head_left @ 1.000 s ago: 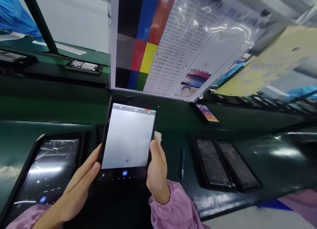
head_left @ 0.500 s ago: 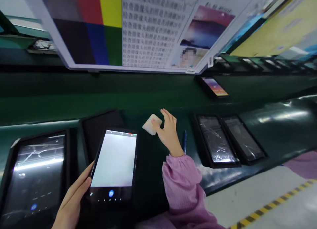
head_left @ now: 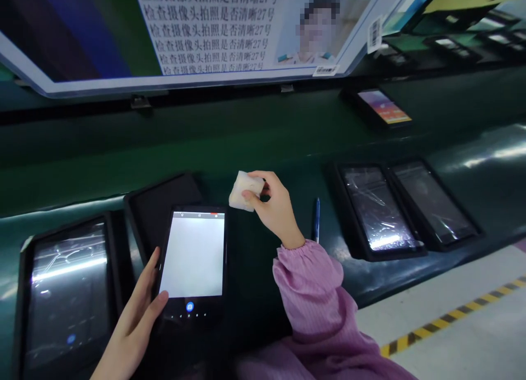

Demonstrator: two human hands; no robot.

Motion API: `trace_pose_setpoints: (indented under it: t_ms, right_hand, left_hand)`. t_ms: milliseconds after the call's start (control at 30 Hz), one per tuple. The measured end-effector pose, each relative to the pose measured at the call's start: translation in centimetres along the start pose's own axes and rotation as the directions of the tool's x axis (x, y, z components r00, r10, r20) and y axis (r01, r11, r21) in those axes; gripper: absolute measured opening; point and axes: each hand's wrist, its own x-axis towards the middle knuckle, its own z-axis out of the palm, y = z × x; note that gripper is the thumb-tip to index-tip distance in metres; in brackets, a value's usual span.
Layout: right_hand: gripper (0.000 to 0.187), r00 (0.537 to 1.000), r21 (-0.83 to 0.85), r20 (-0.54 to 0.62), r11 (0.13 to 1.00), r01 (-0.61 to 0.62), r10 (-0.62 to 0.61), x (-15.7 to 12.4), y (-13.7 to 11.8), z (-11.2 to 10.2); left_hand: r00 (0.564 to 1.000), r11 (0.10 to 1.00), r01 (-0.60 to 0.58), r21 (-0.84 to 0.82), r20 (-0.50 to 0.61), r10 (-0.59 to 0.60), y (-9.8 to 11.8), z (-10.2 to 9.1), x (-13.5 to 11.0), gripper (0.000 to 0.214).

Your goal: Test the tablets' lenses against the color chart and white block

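Observation:
My left hand (head_left: pixel 137 314) grips the left edge of a black tablet (head_left: pixel 193 254), thumb on its front. Its screen is lit nearly all white, with a blue camera button below. Between the thumb and fingers of my right hand (head_left: pixel 273 204) is a folded white cloth (head_left: pixel 245 191), just above and right of the tablet. A blue pen (head_left: pixel 316 220) lies on the bench right of my right wrist. A dark flat tray or case (head_left: pixel 162 204) lies partly hidden behind the tablet.
Another tablet (head_left: pixel 69 292) stands at far left. Two film-covered tablets (head_left: pixel 378 210) lie to the right, and a tablet with a lit colourful screen (head_left: pixel 385 107) sits farther back. A printed chart (head_left: pixel 213 34) hangs above the green bench (head_left: pixel 246 133). Yellow-black tape (head_left: pixel 447 319) marks the floor.
My right hand has closed on the white cloth and lifted it a little. The head view has tilted down and shifted; my left hand keeps hold of the tablet.

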Motion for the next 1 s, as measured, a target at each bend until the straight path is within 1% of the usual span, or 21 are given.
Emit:
trace_pose_setpoints:
  t_ms: [100,167,233,367,533,667,800,900,1000]
  right_hand:
    - [0.029,0.993,0.098,-0.078,0.990,0.098,-0.091,0.0,-0.1,1.1]
    - [0.027,0.983,0.106,-0.086,0.980,0.171,-0.162,-0.1,-0.4,1.7]
    - [0.026,0.969,0.089,-0.089,0.967,0.239,-0.231,-0.2,-0.8,2.1]
    - [0.026,0.939,0.063,-0.098,0.940,0.336,-0.329,-0.4,-1.3,2.4]
    - [0.025,0.936,0.048,-0.067,0.936,0.350,-0.346,-0.4,-1.1,2.7]
    - [0.021,0.911,-0.050,-0.064,0.913,0.404,-0.407,-0.4,-0.6,2.9]
    - [0.018,0.882,-0.127,-0.060,0.880,0.458,-0.468,-0.4,-0.3,3.1]
    - [0.019,0.866,-0.162,-0.041,0.858,0.487,-0.499,-0.4,-0.3,3.2]
    - [0.018,0.852,-0.181,-0.040,0.842,0.508,-0.522,-0.5,-0.3,3.3]
  left_hand:
    - [0.992,0.992,-0.117,0.037,0.058,0.115,-1.0,0.1,0.5,0.077]
    - [0.982,0.982,-0.172,0.073,0.091,0.165,-1.7,0.0,1.0,0.085]
    - [0.976,0.973,-0.201,0.115,0.108,0.189,-2.1,-0.1,1.4,0.090]
    - [0.976,0.967,-0.204,0.150,0.104,0.190,-1.9,-0.1,1.7,0.095]
    - [0.981,0.974,-0.178,0.139,0.102,0.164,-0.8,0.3,1.3,0.103]
    - [0.982,0.972,-0.178,0.155,0.097,0.164,0.0,0.7,0.8,0.105]
    - [0.979,0.966,-0.193,0.169,0.100,0.178,-0.2,0.6,0.9,0.105]
    - [0.977,0.966,-0.194,0.172,0.118,0.175,-0.6,0.3,1.2,0.109]
    - [0.979,0.964,-0.187,0.190,0.115,0.167,-0.5,0.2,1.2,0.109]
